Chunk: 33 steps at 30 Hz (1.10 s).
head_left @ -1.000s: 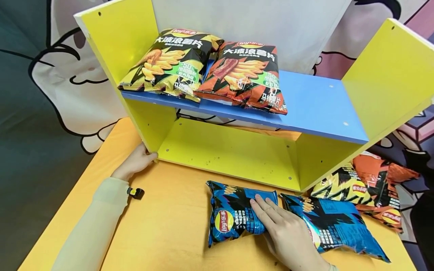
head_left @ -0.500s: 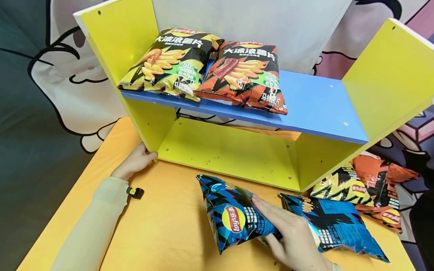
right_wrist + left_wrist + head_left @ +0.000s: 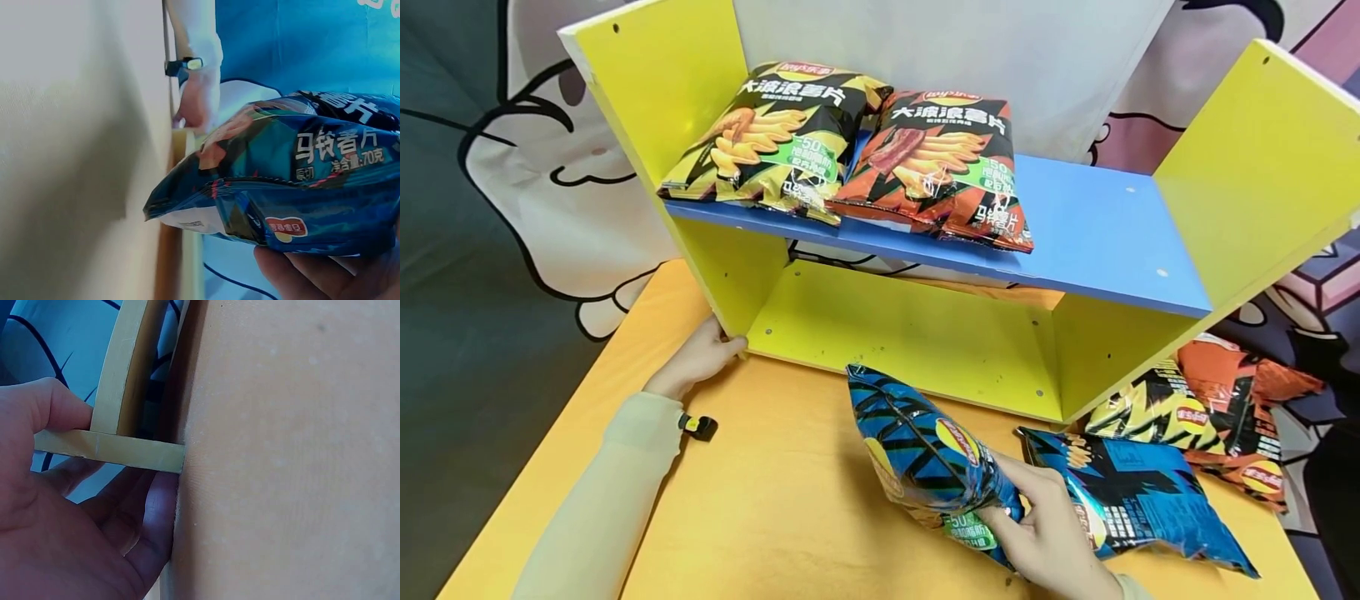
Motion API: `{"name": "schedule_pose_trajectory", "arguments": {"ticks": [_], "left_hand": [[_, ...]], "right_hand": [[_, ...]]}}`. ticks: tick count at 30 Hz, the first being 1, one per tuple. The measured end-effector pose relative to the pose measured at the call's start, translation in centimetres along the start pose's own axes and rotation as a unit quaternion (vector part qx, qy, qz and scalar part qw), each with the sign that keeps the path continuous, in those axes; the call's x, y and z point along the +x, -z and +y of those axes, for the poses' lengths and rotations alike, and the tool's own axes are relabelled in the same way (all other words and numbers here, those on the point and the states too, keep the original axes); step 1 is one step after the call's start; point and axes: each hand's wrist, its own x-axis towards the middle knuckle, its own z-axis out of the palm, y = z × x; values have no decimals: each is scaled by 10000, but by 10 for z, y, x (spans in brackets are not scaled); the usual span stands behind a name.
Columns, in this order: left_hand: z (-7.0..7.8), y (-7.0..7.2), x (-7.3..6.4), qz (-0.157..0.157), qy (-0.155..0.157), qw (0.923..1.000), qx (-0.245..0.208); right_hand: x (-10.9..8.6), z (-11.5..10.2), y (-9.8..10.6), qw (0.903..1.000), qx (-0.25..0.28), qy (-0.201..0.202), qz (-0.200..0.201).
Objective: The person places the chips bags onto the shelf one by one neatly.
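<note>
My right hand (image 3: 1048, 529) grips a blue bag of chips (image 3: 917, 450) between thumb and fingers, in front of the shelf. The bag is lifted off the table and tilted, its lower seam side turned up. In the right wrist view the same bag of chips (image 3: 300, 181) shows its printed front, and fingertips (image 3: 281, 265) press its edge. My left hand (image 3: 703, 358) holds the bottom left corner of the yellow and blue shelf (image 3: 895, 333). The left wrist view has the thumb on one side of the shelf's panel edge (image 3: 119, 450) and the fingers on the other.
A yellow bag of chips (image 3: 775, 137) and a red bag of chips (image 3: 940, 167) lean on the blue upper board (image 3: 1097, 217). Another blue bag (image 3: 1150, 500) lies right of my right hand. Beyond it, yellow (image 3: 1157, 408) and red bags (image 3: 1262, 417) lie beside the shelf.
The blue bag, flat on the table under my right hand a second ago, has been picked up and turned over toward its side. The left hand and shelf stay put.
</note>
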Motion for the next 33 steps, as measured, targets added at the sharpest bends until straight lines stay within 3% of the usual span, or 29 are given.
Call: {"name": "schedule_pose_trajectory", "arguments": {"ticks": [2,6,10,12,15,20,22,25,30,33], "left_hand": [[0,0,0,-19,-14,10000,-17],[0,1,0,-42,-58,9999,-73],[1,1,-1,-34,-71,9999,-100],[2,2,-1,-24,-75,9999,-89],[3,2,-1,-16,-89,9999,-70],[3,2,-2,-7,-102,9999,-34],[3,2,-1,4,-97,9999,-37],[2,2,-1,24,-87,10000,-19],[1,0,0,58,-78,10000,-1],[1,0,0,79,-50,10000,-9]], "right_hand": [[-1,3,-1,9998,182,-74,-6],[-3,6,-2,9961,533,-704,-70],[-5,8,-4,9833,1120,-1414,-250],[-5,8,-6,9724,1456,-1778,-396],[-5,9,-8,9397,2176,-2529,-748],[-7,14,-14,8678,3202,-3586,-1258],[-8,17,-18,8539,3371,-3719,-1371],[-10,22,-24,8398,3522,-3846,-1505],[-14,27,-33,8416,3273,-4006,-1553],[-15,29,-37,8329,3319,-4191,-1429]]}}
